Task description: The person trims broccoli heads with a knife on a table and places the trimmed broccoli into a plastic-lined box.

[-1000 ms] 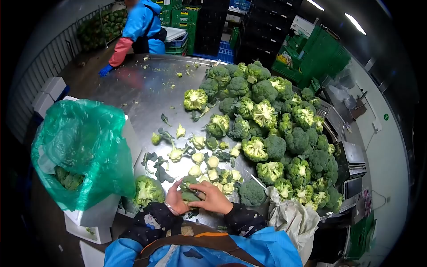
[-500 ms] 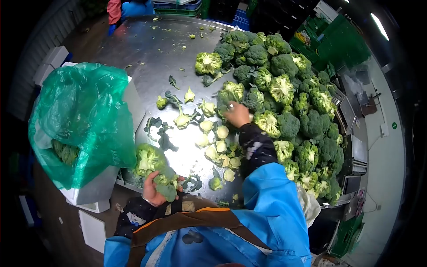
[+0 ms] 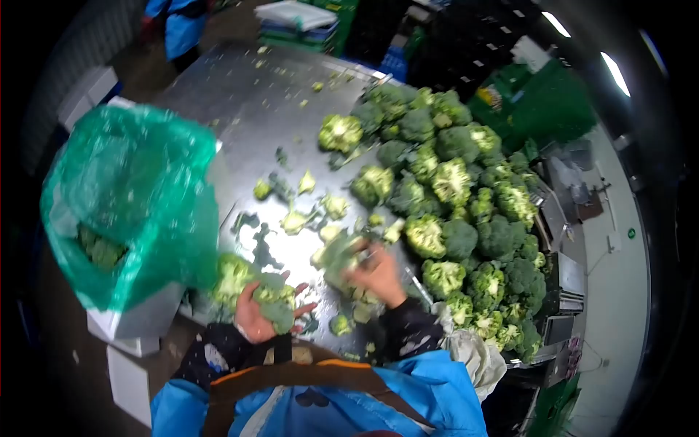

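Note:
My left hand [image 3: 256, 315], palm up near the table's front edge, has its fingers round a broccoli head [image 3: 275, 300]. Just left of it lies another broccoli head [image 3: 234, 277]. My right hand [image 3: 375, 273] is over the cut stem pieces, its fingers on a blurred broccoli head [image 3: 341, 256]. Pale stem pieces [image 3: 294, 221] and loose leaves [image 3: 263, 247] are scattered on the metal table [image 3: 251, 109]. To the right rises a large pile of broccoli [image 3: 459, 237].
A green plastic bag [image 3: 138, 197] with broccoli inside lines a white box [image 3: 149, 313] at the left. A whitish bag [image 3: 477, 357] hangs at the front right. Behind the table's far left corner stands a person [image 3: 182, 33]. Green crates [image 3: 553, 102] are at the back right.
My right hand has come back from the pile toward me, now with a broccoli head. My left hand keeps its broccoli head near the edge. The person at the back has come further into view.

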The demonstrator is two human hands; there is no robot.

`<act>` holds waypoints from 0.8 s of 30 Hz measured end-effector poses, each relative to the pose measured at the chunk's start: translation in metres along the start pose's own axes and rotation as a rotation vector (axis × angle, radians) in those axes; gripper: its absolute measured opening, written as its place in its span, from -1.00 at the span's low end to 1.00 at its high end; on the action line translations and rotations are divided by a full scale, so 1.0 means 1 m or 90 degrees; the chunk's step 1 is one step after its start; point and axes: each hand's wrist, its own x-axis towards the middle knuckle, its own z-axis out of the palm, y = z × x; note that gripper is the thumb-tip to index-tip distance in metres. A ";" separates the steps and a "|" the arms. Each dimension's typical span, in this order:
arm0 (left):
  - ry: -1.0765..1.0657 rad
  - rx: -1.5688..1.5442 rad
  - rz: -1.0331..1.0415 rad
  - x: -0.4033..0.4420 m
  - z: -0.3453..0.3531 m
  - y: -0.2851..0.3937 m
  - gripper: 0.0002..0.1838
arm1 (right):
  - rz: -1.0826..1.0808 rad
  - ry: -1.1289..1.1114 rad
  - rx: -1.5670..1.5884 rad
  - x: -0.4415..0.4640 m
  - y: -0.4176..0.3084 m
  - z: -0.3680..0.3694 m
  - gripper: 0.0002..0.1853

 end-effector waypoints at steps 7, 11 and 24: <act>0.104 0.007 0.052 -0.032 -0.018 0.012 -0.29 | 0.057 -0.314 0.143 0.027 -0.038 0.048 -0.72; 0.067 0.014 0.073 -0.066 -0.023 0.011 -0.27 | -0.417 0.039 0.015 0.159 0.018 0.127 -0.66; 0.054 0.182 0.138 -0.102 -0.017 0.029 -0.25 | -0.184 0.072 -0.107 0.221 0.032 0.207 -0.40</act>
